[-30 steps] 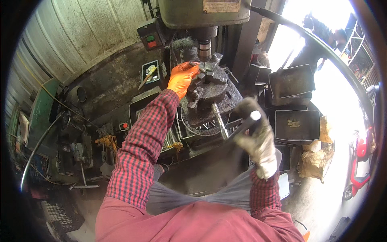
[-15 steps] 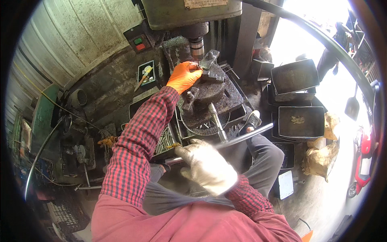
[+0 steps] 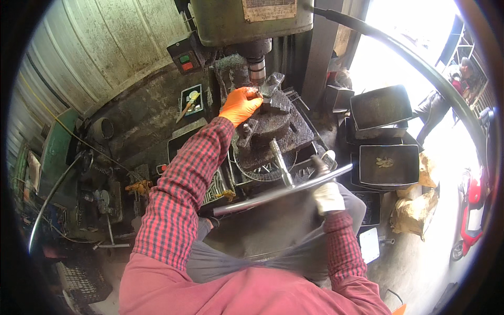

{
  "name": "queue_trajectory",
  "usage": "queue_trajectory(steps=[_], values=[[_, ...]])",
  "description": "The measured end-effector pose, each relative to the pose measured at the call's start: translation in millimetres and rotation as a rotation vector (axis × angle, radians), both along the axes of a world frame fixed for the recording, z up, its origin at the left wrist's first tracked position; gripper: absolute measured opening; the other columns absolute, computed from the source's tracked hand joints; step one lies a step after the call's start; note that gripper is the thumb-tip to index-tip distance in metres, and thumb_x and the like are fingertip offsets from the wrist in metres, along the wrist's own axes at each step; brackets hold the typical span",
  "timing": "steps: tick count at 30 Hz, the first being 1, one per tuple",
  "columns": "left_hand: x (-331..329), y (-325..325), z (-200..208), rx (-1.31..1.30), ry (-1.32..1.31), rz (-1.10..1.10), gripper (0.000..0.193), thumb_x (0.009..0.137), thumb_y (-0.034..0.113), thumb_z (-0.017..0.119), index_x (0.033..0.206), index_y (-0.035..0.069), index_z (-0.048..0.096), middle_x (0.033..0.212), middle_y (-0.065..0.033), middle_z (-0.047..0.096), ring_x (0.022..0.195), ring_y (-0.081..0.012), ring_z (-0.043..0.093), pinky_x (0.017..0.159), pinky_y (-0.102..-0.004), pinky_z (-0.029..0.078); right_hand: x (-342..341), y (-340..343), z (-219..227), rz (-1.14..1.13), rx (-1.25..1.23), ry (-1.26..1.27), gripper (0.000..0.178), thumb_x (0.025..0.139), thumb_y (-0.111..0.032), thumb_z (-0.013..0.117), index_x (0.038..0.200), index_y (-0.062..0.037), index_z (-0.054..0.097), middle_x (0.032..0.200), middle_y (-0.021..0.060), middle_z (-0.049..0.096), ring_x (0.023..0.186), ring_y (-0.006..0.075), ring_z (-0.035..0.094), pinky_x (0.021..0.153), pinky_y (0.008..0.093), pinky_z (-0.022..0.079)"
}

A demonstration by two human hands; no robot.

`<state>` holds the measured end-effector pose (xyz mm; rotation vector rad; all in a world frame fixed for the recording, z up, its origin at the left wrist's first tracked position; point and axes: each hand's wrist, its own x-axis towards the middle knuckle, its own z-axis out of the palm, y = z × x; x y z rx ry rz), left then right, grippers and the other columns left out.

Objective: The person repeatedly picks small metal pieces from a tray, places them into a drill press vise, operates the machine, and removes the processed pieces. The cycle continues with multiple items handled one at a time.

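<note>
My left hand, in an orange glove, reaches to the vise beneath the drill press chuck. Its fingers are pinched together beside the jaws, and whatever they hold is hidden. A long metal bar slants across in front of the vise, at the outer end of the vise's screw handle. Close to the bar's right part is my right hand in a whitish glove. Motion smears its fingers, so whether they grip the bar does not show.
Metal rods lie in a tray left of the vise. Black bins are stacked at the right, beside sacks. A switch box and a small tray with a brush sit at the back left. Another person stands far right.
My right hand has swung right and forward, from the bar's left part to its right part. My left hand stays at the vise. At far right the other person has come more into view.
</note>
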<state>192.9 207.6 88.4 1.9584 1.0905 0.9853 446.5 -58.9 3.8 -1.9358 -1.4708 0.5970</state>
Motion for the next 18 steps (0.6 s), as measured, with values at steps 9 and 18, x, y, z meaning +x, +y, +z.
queue_trajectory(steps=[9,18], values=[[1,-5,12,-0.006,0.027,-0.021,0.028,0.094,0.021,0.079,0.111,-0.001,0.08,0.101,-0.0113,0.083,0.096,-0.0162,0.076,0.089,-0.0337,0.057,11,-45,96,-0.337,0.706,-0.475,0.082,0.081,0.007,0.081,0.156,0.0021,0.05,0.148,0.0178,0.063,0.138,0.0307,0.061,0.119,0.0407,0.049],[0,-1,8,-0.115,0.005,-0.024,0.026,0.096,0.023,0.081,0.109,0.0,0.081,0.102,-0.0059,0.082,0.094,-0.0115,0.072,0.086,-0.0306,0.055,-70,-31,3,0.15,-0.082,-0.108,0.033,0.1,-0.023,0.063,0.124,-0.0022,0.072,0.112,0.0181,0.075,0.109,0.0327,0.07,0.102,0.0512,0.051]])
